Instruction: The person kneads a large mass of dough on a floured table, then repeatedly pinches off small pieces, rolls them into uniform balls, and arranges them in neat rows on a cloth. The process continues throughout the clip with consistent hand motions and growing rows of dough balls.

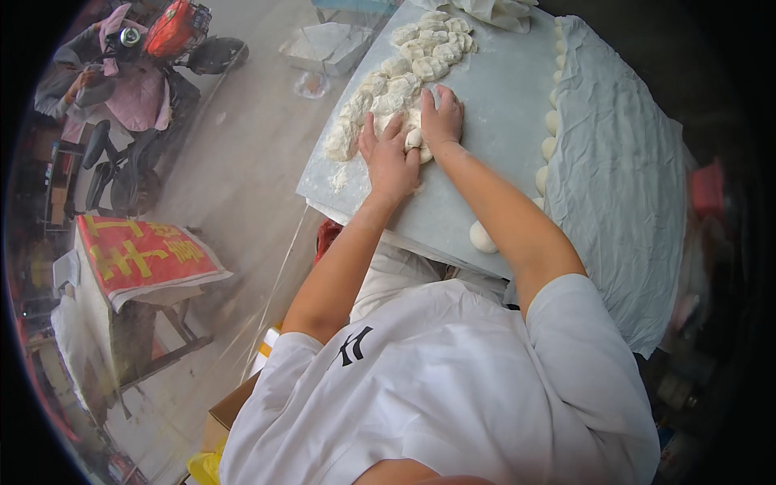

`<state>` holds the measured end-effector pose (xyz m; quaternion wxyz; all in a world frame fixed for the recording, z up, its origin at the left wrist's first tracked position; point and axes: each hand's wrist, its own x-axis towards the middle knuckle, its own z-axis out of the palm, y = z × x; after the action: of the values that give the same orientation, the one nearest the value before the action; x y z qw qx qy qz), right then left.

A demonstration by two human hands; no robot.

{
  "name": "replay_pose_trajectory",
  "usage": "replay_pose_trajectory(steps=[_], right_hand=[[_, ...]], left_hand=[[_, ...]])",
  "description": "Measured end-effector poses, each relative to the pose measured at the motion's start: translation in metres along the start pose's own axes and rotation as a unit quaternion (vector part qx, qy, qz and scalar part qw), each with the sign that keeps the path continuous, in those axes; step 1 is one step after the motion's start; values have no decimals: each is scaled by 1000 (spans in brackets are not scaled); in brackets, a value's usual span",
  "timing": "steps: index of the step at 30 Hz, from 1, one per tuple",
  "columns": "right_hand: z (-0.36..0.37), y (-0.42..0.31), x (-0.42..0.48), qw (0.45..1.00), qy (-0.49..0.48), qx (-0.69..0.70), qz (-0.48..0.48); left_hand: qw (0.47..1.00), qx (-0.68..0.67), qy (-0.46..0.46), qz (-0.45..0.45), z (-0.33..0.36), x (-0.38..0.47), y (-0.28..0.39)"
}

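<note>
Floured pieces of dough (403, 85) lie in a long cluster on the left part of a grey tabletop (497, 127). At the near end of the cluster my left hand (391, 163) rests on the dough, palm down with fingers spread. A small pale lump of dough (413, 138) shows between its thumb and index finger. Just right of that lump, my right hand (445, 121) is bent downward at the dough's edge; its fingers partly hide what they touch. Beneath my right forearm sits a smooth round dough ball (483, 237).
A row of dough balls (550, 122) runs along a wrinkled pale cloth (618, 182) on the right. Loose flour (339, 179) marks the left corner. Leftward stand a red sign with yellow writing (151, 251), a white box (330, 45) and a person on a scooter (130, 91).
</note>
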<state>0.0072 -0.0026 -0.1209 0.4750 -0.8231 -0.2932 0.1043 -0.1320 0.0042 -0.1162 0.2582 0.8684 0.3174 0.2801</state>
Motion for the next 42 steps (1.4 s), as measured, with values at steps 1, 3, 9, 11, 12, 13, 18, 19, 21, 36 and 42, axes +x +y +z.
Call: replay_pose_trajectory(steps=[1,3,9,11,12,13,18,19,21,36,42], right_hand=[[8,-5,1,992,4,96,77],[10,0,-13,999,-4,-13,-29],[0,-3,3,999,-3,-28,-23],[10,-1,-8,1000,-1,3,-27],[6,5,-26,993,-10,-76,-93],[2,11,-41,976,-20,-154,-155],[-3,-12,-4,999,-1,-32,-7],[2,-18,-7,1000,-14,-9,19],[11,-18,-21,996,-42,35,72],[-7,9,2,993,-70,81,-56],[-11,7,-7,910,-94,398,68]], left_hand=[[999,-42,-11,-21,0,2,1],[998,-42,-24,39,-12,-9,2],[998,62,-24,3,-5,2,-2],[999,-36,-22,28,-8,-7,-9],[997,-40,-26,55,-17,-20,-3],[995,-45,-32,82,-23,-30,4],[999,36,31,13,-4,-1,-5],[999,12,13,26,-5,1,-8],[998,-36,-26,49,-11,-10,-14],[999,26,8,28,-22,-21,12],[995,-87,-49,-7,-9,-20,-8]])
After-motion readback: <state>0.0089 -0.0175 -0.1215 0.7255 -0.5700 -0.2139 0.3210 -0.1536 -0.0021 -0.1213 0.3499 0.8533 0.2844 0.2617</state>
